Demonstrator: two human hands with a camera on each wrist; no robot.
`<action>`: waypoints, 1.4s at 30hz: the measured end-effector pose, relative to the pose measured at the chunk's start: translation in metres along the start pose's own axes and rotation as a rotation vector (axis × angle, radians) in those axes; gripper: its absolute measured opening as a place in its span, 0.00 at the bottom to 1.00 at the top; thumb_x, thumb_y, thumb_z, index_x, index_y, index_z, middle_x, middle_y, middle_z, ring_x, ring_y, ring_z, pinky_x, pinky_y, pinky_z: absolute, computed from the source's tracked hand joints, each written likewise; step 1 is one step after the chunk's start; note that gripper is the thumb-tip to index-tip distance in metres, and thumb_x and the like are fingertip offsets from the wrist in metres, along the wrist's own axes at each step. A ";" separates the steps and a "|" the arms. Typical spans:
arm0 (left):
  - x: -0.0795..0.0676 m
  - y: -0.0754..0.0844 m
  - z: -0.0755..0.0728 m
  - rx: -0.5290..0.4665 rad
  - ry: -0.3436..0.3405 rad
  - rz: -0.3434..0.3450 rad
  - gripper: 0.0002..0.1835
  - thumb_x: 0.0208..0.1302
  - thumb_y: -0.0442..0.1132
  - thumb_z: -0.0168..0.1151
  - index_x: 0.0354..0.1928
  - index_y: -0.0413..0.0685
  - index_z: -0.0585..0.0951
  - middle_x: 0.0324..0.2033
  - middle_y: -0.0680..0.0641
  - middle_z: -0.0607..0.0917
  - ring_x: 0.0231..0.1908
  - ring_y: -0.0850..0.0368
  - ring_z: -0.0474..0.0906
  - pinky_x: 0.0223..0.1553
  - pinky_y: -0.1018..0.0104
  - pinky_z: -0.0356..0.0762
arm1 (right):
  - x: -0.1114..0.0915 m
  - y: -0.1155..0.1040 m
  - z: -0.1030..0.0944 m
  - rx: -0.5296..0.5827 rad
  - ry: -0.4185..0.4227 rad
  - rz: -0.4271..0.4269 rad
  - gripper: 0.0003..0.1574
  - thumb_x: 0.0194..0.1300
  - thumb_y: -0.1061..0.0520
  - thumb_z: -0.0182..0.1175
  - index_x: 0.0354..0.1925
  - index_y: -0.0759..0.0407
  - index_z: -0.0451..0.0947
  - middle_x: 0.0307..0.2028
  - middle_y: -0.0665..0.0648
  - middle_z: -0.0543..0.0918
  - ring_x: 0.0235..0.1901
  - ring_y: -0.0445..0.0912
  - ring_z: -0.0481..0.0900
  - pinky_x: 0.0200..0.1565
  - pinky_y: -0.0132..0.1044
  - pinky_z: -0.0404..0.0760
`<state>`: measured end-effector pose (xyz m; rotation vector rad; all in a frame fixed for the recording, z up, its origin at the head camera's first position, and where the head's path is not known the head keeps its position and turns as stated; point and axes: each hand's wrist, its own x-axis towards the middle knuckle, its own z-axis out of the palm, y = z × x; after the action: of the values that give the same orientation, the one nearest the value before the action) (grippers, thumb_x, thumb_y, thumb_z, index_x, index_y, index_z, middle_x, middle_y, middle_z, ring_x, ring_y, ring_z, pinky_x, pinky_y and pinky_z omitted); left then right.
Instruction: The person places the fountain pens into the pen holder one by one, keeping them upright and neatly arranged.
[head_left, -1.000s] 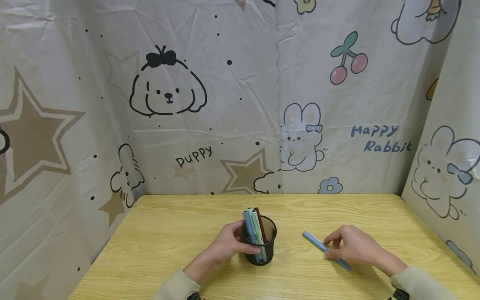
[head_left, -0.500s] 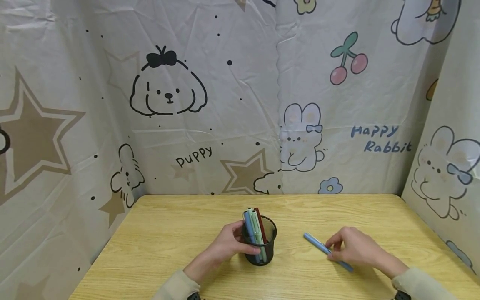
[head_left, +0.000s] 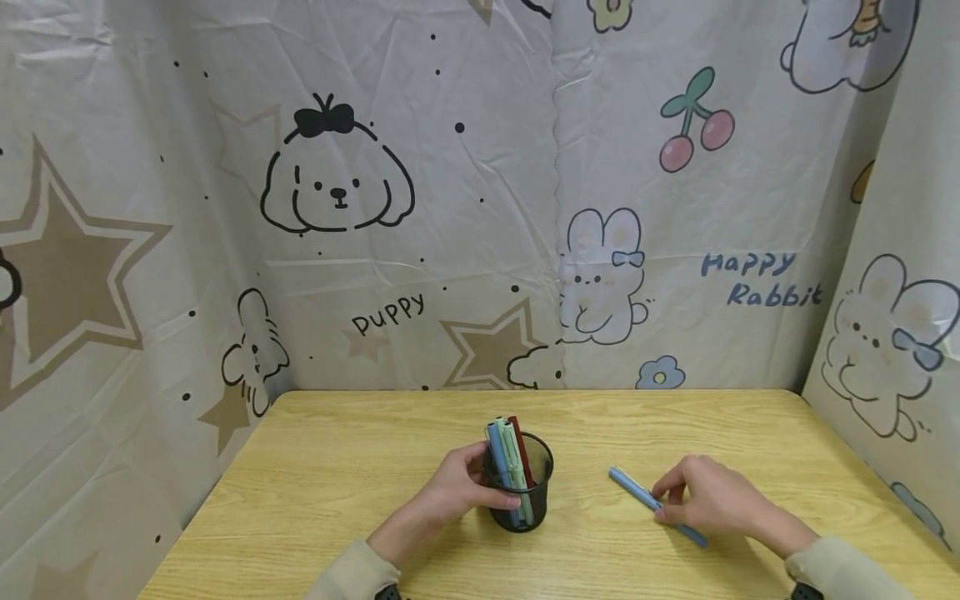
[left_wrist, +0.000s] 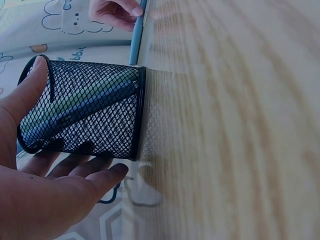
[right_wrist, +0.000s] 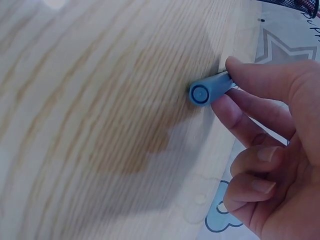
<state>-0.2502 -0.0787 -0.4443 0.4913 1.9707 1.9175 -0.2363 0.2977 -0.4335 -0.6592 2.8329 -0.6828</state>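
A black mesh pen cup (head_left: 520,487) (left_wrist: 85,107) stands on the wooden table (head_left: 360,467) and holds a blue, a green and a dark red pen (head_left: 504,446). My left hand (head_left: 457,486) (left_wrist: 45,185) wraps around the cup's left side, thumb against its rim. To the right, a blue pen (head_left: 654,504) (right_wrist: 207,90) lies on the table. My right hand (head_left: 708,498) (right_wrist: 272,145) pinches it near the middle between thumb and fingers. The same pen (left_wrist: 136,35) shows beyond the cup in the left wrist view.
Cartoon-printed cloth (head_left: 480,208) walls in the table at the back and on both sides. Bare tabletop lies left of the cup and behind it.
The right hand and the blue pen have shifted very slightly to the right and toward me. The left hand stays on the cup.
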 end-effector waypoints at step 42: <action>0.001 -0.001 -0.001 0.007 0.000 -0.008 0.40 0.43 0.35 0.79 0.62 0.54 0.73 0.50 0.47 0.81 0.50 0.50 0.78 0.53 0.57 0.74 | 0.004 0.002 0.006 0.201 -0.003 -0.059 0.15 0.51 0.51 0.72 0.38 0.53 0.86 0.21 0.44 0.80 0.23 0.39 0.75 0.26 0.32 0.73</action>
<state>-0.2513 -0.0789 -0.4458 0.4845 1.9767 1.9061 -0.2390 0.2953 -0.4396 -0.7096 2.7032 -0.9593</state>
